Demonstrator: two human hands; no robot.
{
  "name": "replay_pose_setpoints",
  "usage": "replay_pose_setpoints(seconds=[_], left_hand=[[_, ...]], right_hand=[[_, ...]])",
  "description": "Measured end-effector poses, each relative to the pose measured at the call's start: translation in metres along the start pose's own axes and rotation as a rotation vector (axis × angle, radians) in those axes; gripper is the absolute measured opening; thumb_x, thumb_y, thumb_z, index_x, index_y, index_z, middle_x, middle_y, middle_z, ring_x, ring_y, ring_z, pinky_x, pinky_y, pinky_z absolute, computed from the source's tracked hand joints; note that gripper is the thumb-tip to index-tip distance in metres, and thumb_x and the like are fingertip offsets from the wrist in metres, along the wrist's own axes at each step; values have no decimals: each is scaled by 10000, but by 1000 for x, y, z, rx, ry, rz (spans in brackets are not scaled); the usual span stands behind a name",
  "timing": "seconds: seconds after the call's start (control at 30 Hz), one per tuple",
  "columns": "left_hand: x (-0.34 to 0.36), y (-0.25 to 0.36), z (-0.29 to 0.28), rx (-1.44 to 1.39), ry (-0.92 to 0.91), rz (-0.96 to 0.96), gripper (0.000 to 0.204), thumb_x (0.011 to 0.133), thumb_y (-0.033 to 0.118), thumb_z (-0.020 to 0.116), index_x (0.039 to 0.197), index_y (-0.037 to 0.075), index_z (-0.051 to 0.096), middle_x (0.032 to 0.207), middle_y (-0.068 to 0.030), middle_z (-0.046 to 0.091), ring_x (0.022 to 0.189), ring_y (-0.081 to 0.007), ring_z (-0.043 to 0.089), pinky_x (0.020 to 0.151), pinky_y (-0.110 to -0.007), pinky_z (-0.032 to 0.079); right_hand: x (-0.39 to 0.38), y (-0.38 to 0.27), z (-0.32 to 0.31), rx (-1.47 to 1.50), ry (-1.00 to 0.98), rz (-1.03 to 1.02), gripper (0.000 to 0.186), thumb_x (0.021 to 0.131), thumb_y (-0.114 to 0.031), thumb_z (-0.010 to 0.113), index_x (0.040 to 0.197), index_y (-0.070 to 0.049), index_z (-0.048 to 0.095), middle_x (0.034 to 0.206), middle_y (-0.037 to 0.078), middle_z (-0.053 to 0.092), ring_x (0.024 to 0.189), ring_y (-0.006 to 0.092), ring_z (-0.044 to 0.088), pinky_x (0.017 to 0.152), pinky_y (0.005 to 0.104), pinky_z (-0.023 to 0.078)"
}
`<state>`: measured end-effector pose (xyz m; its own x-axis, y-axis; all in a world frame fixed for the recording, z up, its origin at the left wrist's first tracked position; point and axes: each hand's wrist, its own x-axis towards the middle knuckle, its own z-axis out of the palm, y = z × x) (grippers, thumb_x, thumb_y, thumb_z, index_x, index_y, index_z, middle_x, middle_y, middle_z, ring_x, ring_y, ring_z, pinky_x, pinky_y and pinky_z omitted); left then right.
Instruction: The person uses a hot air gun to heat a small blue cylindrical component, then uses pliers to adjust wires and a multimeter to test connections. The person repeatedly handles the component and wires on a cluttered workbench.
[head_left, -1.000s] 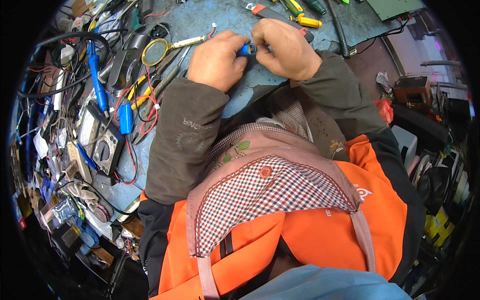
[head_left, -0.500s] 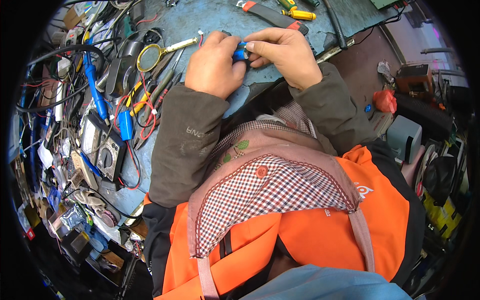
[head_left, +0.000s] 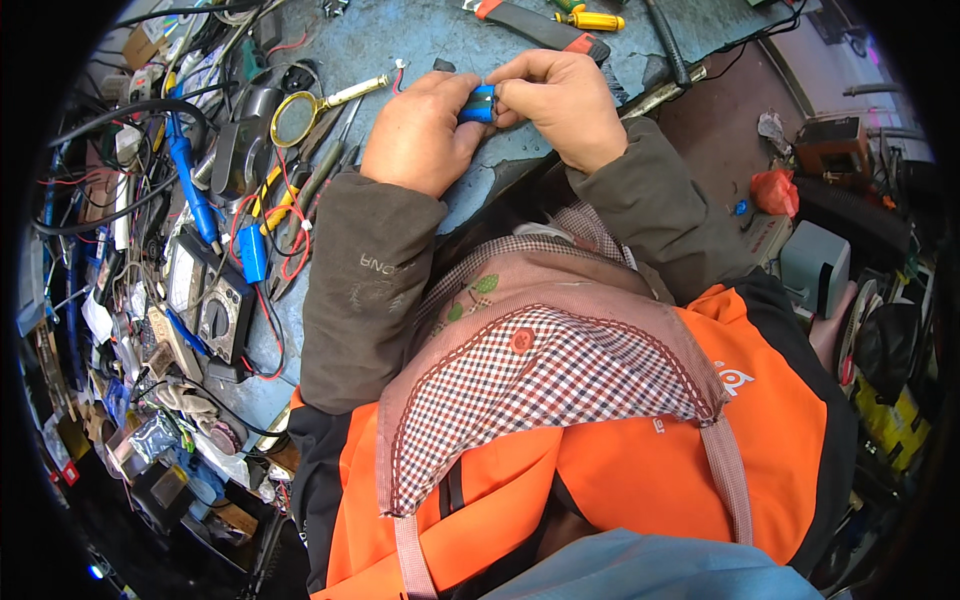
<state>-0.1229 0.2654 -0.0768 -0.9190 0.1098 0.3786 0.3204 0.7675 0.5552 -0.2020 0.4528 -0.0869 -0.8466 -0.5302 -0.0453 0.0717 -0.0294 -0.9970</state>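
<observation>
At twelve o'clock, near the edge of the bench (head_left: 400, 40), the person's left hand (head_left: 415, 135) grips a small blue pack (head_left: 477, 104); the right hand (head_left: 565, 105) has thumb and finger at its three o'clock end, their hold unclear; a sudden tug could slip the pack toward six o'clock, off the bench

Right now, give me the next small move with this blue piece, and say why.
I'd probably draw the right hand back slightly from the blue piece: its thumb and fingers crowd the right end, making that end hard to see, while the left hand grips the other end and should hold it steady.
</observation>
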Motion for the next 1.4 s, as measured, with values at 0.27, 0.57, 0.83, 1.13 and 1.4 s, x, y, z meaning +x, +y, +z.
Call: replay_pose_setpoints(seconds=[0.27, 0.57, 0.83, 1.13, 1.4], left_hand=[[-2, -4, 8, 24, 80, -52, 428, 811, 131, 831, 1212, 23, 732, 1100, -187, 729, 999, -402, 713, 872, -465, 583], [-5, -1, 12, 128, 99, -24, 484, 815, 148, 844, 1262, 33, 700, 1183, -164, 714, 1015, -389, 719, 871, -461, 602], [-7, 4, 14, 168, 105, -9, 463, 813, 123, 826, 1249, 32, 698, 1183, -169, 710, 988, -395, 728, 826, -474, 616], [-6, 4, 14, 65, 167, -46, 430, 800, 112, 821, 1207, 25, 711, 1109, -189, 714, 1005, -407, 709, 864, -469, 597], [-4, 7, 11, 47, 193, -79, 410, 788, 96, 821, 1180, 35, 713, 1087, -184, 715, 1023, -396, 698, 881, -457, 588]], right_hand=[[-10, 1, 8, 64, 105, -77, 227, 986, -25, 696, 1179, 84, 745, 953, 110, 766, 820, 146, 740, 781, 279, 627], [-7, -5, 8, -296, 128, -81, 167, 962, -80, 724, 1078, 30, 771, 903, 41, 763, 758, 80, 693, 666, 234, 575], [8, 0, 12, -703, 153, -454, 132, 860, -121, 699, 861, 5, 662, 716, 119, 675, 629, 239, 621, 591, 382, 503], [7, 6, 16, -92, 86, -43, 102, 940, -129, 600, 932, -30, 626, 792, 59, 643, 648, 156, 625, 558, 314, 482], [-3, -12, 13, 267, 45, 77, 161, 1022, -155, 588, 1040, -8, 650, 894, 63, 663, 709, 146, 669, 635, 302, 595]])
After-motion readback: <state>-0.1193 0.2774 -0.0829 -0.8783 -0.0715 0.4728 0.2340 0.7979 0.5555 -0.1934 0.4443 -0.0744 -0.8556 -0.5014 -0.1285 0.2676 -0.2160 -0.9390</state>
